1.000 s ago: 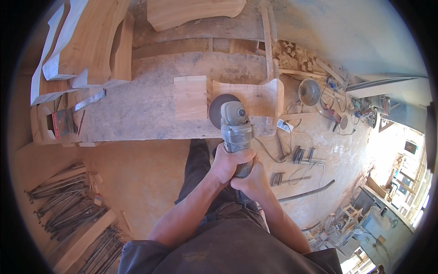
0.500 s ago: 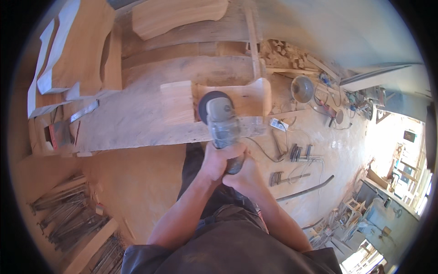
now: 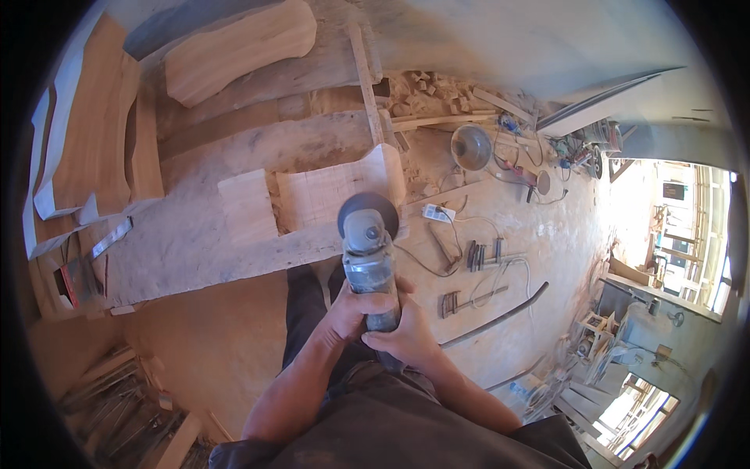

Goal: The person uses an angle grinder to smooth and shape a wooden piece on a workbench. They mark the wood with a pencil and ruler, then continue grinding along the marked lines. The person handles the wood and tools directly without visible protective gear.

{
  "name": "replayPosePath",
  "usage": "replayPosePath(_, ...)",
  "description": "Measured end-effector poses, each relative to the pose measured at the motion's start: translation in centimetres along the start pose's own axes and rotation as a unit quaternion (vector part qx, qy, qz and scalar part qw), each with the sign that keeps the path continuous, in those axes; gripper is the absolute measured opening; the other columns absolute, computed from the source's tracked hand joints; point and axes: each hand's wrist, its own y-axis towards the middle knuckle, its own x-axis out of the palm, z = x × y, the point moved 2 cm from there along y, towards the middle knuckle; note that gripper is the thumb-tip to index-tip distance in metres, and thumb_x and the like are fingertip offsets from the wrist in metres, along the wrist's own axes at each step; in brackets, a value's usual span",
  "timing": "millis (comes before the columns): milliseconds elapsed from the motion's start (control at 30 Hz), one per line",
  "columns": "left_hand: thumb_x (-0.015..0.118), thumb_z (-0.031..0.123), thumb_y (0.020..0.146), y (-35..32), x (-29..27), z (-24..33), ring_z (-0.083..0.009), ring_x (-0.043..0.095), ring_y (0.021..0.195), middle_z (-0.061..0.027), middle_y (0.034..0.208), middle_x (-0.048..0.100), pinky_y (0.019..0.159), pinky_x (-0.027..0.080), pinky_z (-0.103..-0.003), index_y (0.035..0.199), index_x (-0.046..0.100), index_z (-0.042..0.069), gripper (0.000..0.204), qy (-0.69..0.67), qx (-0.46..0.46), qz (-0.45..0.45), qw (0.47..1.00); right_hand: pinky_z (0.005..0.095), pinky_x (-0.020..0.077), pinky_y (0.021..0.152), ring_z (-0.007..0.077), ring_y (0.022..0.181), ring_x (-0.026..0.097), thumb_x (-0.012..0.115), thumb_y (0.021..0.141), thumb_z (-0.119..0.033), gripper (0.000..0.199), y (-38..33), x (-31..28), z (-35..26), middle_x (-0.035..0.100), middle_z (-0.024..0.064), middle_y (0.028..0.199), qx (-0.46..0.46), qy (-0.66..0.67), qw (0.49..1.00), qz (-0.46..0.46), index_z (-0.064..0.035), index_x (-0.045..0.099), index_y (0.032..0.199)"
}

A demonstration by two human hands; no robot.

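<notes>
While my left hand (image 3: 353,313) and right hand (image 3: 408,332) are both wrapping one grinder (image 3: 369,275), the fingers are curling around its body and the thumbs are lying across the top. My left hand is gripping nearer the head; my right hand is gripping beside it, nearer my body. One dark disc (image 3: 367,201) is facing away from me at the near edge of the bench (image 3: 176,250). I cannot tell whether the disc is touching wood.

Two pale wood sections are lying on the bench beyond the grinder: one block (image 3: 248,207) at the left and one curved piece (image 3: 324,191) at the right. A narrow brown gap is running between them; I cannot tell whether they are joined underneath.

The grinder head is covering part of the disc, and the disc is blocking my view of the curved piece's near right corner. One slab (image 3: 242,55) is lying farther back. At least two shaped boards (image 3: 94,117) are standing at the left. One strip (image 3: 363,86) is reaching toward the curved piece from behind.

On the floor to the right, one round dish (image 3: 471,147), one red grinder (image 3: 522,173), one white power strip (image 3: 439,213) and one dark bar (image 3: 504,314) are lying well apart. Several clamps (image 3: 486,256) are overlapping too closely to count. Offcuts (image 3: 426,92) are heaping behind the bench, also uncounted.
</notes>
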Motion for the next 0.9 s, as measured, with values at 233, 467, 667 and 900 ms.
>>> replayPosePath(233,0.080,0.009,0.087,0.8,2.7,0.7,-0.0197,0.070,0.104,-0.0097,0.116,0.073,0.093,0.057,-0.038,0.125,0.067,0.001,0.040,0.037,-0.060,0.031,0.997,0.0403,0.0570,0.090,0.0258,0.100,0.072,0.084,0.067,-0.016,0.068,-0.1,-1.9,0.1,0.073,0.0159,0.106,0.008,0.017,0.997,0.070,0.0031,0.059,0.128)
replayPosePath(467,0.077,0.013,0.093,-0.9,-2.6,11.8,-0.0212,0.066,0.111,-0.0105,0.116,0.071,0.099,0.052,-0.037,0.122,0.069,-0.001,0.033,0.426,0.328,0.343,0.771,0.0444,0.0570,0.088,0.0342,0.094,0.073,0.082,0.069,-0.020,0.065,0.4,-3.8,-0.1,0.073,0.0226,0.101,0.066,-0.070,0.994,0.059,0.0047,0.059,0.124)
replayPosePath(667,0.066,0.030,0.099,2.7,-7.6,19.0,-0.0375,0.050,0.131,-0.0170,0.133,0.062,0.113,0.037,-0.054,0.131,0.067,0.003,0.042,0.764,0.330,0.472,0.291,0.0433,0.0566,0.088,0.0315,0.093,0.072,0.082,0.067,-0.019,0.065,1.7,-3.9,-2.2,0.072,0.0208,0.100,0.069,-0.081,0.992,0.066,0.0049,0.059,0.122)
replayPosePath(900,0.057,0.042,0.104,3.6,-6.3,19.0,-0.0351,0.052,0.124,-0.0139,0.128,0.063,0.107,0.039,-0.053,0.133,0.068,0.006,0.048,0.794,0.187,0.471,0.335,0.0421,0.0568,0.087,0.0299,0.093,0.072,0.083,0.066,-0.019,0.068,4.4,-3.7,-4.1,0.072,0.0186,0.101,0.057,-0.100,0.989,0.088,0.0048,0.058,0.124)
